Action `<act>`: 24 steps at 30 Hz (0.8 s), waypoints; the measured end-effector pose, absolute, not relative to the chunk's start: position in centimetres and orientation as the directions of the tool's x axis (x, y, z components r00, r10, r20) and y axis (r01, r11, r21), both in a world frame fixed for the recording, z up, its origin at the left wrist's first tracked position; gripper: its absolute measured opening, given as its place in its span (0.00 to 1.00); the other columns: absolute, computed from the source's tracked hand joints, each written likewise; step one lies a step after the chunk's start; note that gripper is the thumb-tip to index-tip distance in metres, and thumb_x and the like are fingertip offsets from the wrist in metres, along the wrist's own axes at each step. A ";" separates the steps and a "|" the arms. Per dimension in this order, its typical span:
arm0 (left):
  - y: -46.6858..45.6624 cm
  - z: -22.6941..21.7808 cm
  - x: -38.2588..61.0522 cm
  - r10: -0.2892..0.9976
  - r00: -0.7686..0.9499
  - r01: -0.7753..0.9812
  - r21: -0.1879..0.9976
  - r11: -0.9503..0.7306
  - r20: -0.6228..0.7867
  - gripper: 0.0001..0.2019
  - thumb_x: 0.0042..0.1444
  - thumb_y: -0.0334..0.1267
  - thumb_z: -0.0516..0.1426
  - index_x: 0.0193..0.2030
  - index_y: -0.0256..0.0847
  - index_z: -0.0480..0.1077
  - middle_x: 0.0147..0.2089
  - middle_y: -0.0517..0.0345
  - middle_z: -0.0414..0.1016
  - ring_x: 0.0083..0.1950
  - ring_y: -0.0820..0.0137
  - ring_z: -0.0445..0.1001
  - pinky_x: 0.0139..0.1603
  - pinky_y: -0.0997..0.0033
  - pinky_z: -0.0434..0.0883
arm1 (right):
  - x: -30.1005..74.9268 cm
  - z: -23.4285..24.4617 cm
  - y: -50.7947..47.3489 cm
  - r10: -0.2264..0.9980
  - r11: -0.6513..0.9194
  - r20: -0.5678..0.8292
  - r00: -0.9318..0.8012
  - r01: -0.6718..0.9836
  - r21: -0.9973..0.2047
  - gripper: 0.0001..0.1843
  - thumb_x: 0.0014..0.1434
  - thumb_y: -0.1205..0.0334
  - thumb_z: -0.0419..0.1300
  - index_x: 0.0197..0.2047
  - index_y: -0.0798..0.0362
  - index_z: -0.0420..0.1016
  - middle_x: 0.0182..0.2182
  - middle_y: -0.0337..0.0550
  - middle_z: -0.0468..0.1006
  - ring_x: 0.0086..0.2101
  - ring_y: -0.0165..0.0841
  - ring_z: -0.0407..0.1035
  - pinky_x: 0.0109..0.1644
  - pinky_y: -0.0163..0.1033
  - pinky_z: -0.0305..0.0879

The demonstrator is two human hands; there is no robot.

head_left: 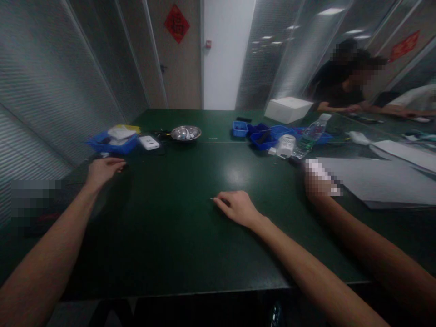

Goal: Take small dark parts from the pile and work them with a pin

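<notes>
At the dark-green counter (163, 245), my right grip (236, 207) pinches a thin, pale-tipped item (212, 199). Farther, my left grip (105, 170) is curled; I cannot tell whether it holds the small dark thing (126, 167) by its fingertips. Beyond lies a blue plastic basket (128, 146).

Green table (163, 236), white box (286, 110), red poster (176, 23) (black-lettered)
</notes>
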State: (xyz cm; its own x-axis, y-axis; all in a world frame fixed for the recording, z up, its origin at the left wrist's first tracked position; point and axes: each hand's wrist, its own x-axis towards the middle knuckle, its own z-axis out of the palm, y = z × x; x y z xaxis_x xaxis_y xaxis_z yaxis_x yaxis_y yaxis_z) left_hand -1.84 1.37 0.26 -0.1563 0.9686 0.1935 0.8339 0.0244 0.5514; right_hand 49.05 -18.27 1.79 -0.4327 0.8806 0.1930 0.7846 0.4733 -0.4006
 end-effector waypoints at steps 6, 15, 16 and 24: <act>1.3 -0.2 0.6 0.908 -0.260 0.834 0.550 0.040 0.328 0.20 0.59 0.51 0.63 0.53 0.43 0.80 0.43 0.57 0.81 0.36 0.70 0.74 0.39 0.74 0.68 | 49.1 1.9 -18.3 0.883 0.468 0.181 -0.433 0.783 -0.410 0.19 0.75 0.51 0.50 0.42 0.51 0.79 0.31 0.39 0.80 0.29 0.29 0.71 0.36 0.34 0.59; 2.0 -1.4 0.0 0.866 -0.283 0.860 0.509 0.038 0.412 0.18 0.60 0.49 0.64 0.51 0.42 0.81 0.43 0.58 0.82 0.35 0.70 0.72 0.44 0.71 0.68 | 49.2 2.0 -18.3 0.882 0.469 0.178 -0.437 0.781 -0.412 0.20 0.75 0.51 0.50 0.43 0.51 0.79 0.32 0.40 0.80 0.29 0.29 0.71 0.37 0.35 0.61; 2.0 -1.5 -0.2 0.864 -0.289 0.864 0.501 0.050 0.413 0.17 0.60 0.48 0.64 0.51 0.42 0.81 0.43 0.57 0.81 0.35 0.70 0.72 0.45 0.71 0.68 | 49.2 2.0 -18.3 0.882 0.470 0.175 -0.439 0.778 -0.417 0.20 0.75 0.51 0.50 0.43 0.51 0.79 0.32 0.40 0.80 0.29 0.29 0.71 0.36 0.35 0.61; 1.6 -1.5 -0.8 0.869 -0.407 0.807 0.557 0.198 0.281 0.18 0.58 0.48 0.66 0.51 0.42 0.81 0.32 0.62 0.78 0.32 0.70 0.69 0.39 0.72 0.67 | 49.1 2.3 -18.4 0.881 0.470 0.170 -0.442 0.775 -0.422 0.20 0.75 0.50 0.50 0.43 0.51 0.79 0.32 0.40 0.80 0.29 0.29 0.71 0.36 0.34 0.60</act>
